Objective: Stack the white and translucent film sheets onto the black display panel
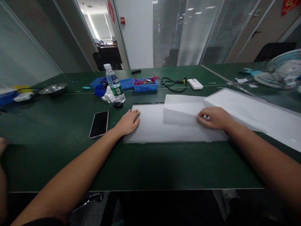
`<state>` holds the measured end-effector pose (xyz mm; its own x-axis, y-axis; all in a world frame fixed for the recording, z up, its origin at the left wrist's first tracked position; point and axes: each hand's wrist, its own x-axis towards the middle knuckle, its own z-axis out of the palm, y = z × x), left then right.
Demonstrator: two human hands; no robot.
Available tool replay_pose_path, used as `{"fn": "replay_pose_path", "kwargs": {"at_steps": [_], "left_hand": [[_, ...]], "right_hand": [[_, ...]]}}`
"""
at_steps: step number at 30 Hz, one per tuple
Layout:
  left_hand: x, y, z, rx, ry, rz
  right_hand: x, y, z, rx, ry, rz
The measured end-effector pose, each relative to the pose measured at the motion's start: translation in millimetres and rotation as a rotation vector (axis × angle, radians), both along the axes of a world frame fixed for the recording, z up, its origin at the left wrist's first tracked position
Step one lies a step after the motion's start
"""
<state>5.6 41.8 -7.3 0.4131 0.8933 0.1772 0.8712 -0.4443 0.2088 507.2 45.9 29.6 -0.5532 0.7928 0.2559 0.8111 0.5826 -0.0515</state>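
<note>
A flat white rectangular panel with a dark strip along part of its far edge lies on the green table. My left hand rests on the panel's left end, palm down with the fingers stretched out. Over the panel's right part is a thin white sheet, its near edge lifted and folded back. Thumb and fingers of my right hand pinch this edge. More large white sheets spread to the right, partly behind my right forearm.
Left of the panel lie a phone and a small black object. Behind stand a water bottle, a blue tray of red wires, a black cable and a white device. A fan is far right; another person's hand shows at left.
</note>
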Motion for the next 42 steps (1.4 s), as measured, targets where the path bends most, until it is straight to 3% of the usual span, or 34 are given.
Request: {"fn": "replay_pose_path", "kwargs": {"at_steps": [8, 19, 25, 30, 42], "left_hand": [[1.7, -2.0, 2.0, -0.002, 0.018, 0.002], [0.5, -1.6, 1.9, -0.019, 0.015, 0.018], [0.8, -1.7, 1.8, -0.015, 0.022, 0.012], [1.3, -1.4, 0.8, -0.005, 0.034, 0.022], [0.9, -3.9, 2.8, 0.002, -0.011, 0.020]], "right_hand": [[-37.1, -17.9, 3.5, 0.190, -0.160, 0.377], [-73.7, -44.7, 7.3, 0.483, -0.169, 0.698], [-78.6, -54.2, 9.6, 0.538, -0.101, 0.698], [-77.4, -49.5, 3.0, 0.454, -0.064, 0.646], [-85.9, -45.7, -5.2, 0.269, 0.039, 0.672]]}}
